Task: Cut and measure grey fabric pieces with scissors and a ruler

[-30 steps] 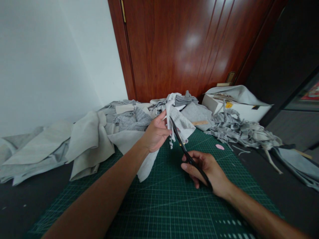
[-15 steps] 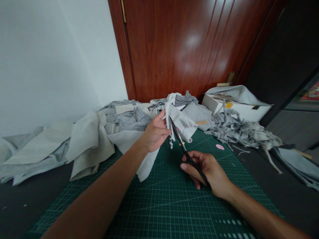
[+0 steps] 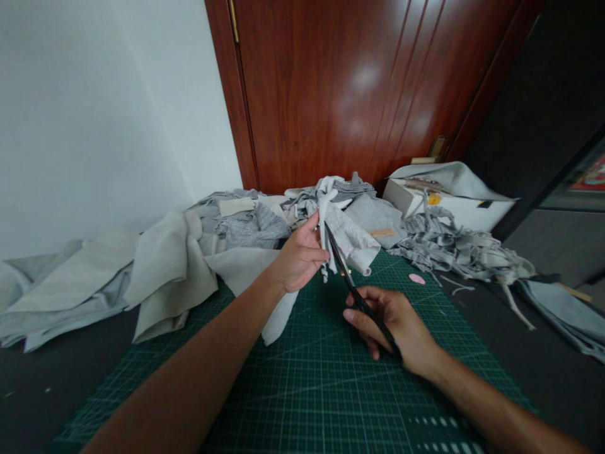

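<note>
The white cloth point(image 3: 357, 243) hangs above the far part of the green mat point(image 3: 326, 384), and its loose right-hand flap has just dropped a little lower. The left hand point(image 3: 297, 260) has moved slightly toward the mat's right side; its thumb and forefinger look closed on the cloth's upper edge, the other fingers loosely curled. That seems to bring fresh edge to the scissors point(image 3: 341, 261), whose tips lie at the cloth beside those fingers, the blades looking nearly together; whether they are cutting through, I cannot tell. The right hand point(image 3: 409, 328) is wrapped around the scissor handles over the mat's right half. A pink scrap point(image 3: 416, 279) lies near the mat's right edge, shredded strips point(image 3: 454, 243) beyond that edge, a white box point(image 3: 460, 214) behind them, and folded pale cloths point(image 3: 163, 255) at the mat's far left.
</note>
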Demonstrator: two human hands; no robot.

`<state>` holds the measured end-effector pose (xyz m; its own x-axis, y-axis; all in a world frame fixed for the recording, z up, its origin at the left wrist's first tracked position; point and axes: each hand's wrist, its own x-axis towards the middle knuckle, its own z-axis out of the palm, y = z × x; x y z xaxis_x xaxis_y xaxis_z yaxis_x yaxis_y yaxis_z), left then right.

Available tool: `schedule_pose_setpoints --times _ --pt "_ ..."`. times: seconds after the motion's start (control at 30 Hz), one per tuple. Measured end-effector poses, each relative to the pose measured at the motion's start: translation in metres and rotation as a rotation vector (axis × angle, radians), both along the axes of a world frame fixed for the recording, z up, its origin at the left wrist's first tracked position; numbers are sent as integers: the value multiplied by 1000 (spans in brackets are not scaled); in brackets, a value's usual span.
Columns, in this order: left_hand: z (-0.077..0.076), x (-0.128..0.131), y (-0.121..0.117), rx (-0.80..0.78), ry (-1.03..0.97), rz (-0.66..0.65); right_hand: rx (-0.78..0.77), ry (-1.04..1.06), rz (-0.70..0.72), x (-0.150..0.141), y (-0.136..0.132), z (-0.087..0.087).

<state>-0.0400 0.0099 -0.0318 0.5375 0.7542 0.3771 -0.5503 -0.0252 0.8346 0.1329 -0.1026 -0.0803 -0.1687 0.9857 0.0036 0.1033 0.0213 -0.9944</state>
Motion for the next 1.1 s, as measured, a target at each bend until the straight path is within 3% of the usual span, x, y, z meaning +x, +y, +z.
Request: schedule_pose_setpoints --times 0.37,0.53,0.73,1.1 --pt "3 2 -5 9 -47 8 -1 -26 23 -1 -1 2" --pt "5 2 -5 -90 -130 29 -12 -33 32 -2 -2 -1" --pt "4 3 -1 -256 -79 195 -27 -47 46 -3 -2 -2" --pt "0 2 13 -296 -82 371 -79 -70 66 -2 -2 -4"
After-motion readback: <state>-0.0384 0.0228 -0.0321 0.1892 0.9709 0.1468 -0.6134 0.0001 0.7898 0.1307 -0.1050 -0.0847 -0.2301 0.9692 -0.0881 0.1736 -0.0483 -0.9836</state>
